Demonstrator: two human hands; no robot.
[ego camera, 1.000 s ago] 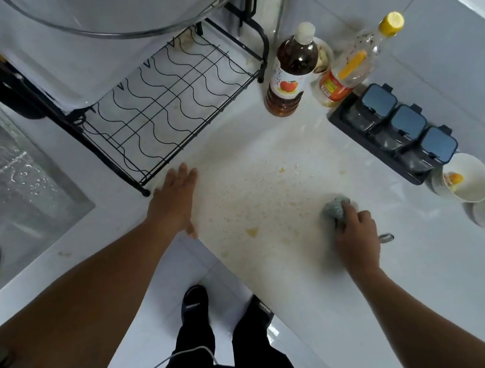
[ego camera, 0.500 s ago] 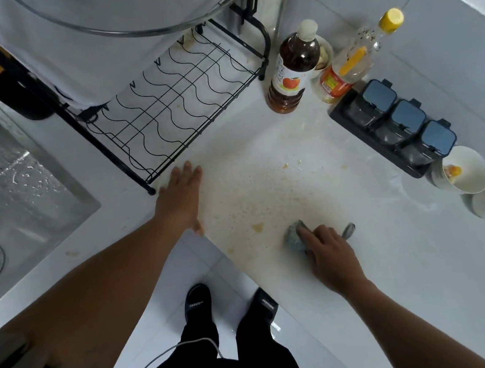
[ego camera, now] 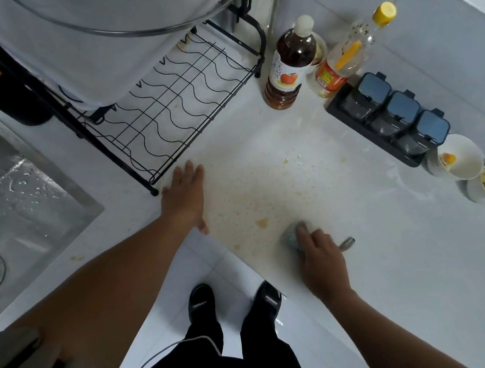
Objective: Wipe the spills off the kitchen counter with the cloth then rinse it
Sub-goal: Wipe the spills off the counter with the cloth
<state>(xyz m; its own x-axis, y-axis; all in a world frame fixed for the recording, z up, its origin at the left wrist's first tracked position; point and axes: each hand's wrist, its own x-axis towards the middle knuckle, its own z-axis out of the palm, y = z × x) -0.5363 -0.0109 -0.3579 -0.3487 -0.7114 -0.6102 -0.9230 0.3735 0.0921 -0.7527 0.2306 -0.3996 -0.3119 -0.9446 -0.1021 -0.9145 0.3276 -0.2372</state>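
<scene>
The fingers of the right hand are curled down over a small crumpled grey-green cloth. They hold it tight against the white kitchen counter. The cloth sits near the front edge of the counter, and only its far side peeks out past the fingertips. Just beside this hand lies a small shiny metal piece; what it is cannot be told.

The fingers of the left hand are straight and close together, with the thumb out to the side. This hand lies flat on the counter near its front edge, just by the near corner of a black wire dish rack.

Between the two hands the counter is dirty with yellow-brown spills: lots of tiny specks and a few bigger blobs. The cloth is at the near right side of this mess.

Along the wall edge of the counter stand these things:
- a tall dark brown bottle with a white cap
- a clear bottle with a yellow cap
- a black spice box with three blue lids
- two white bowls with yellow food bits inside

At the far left end, a wet steel sink with a round drain is set into the counter.
</scene>
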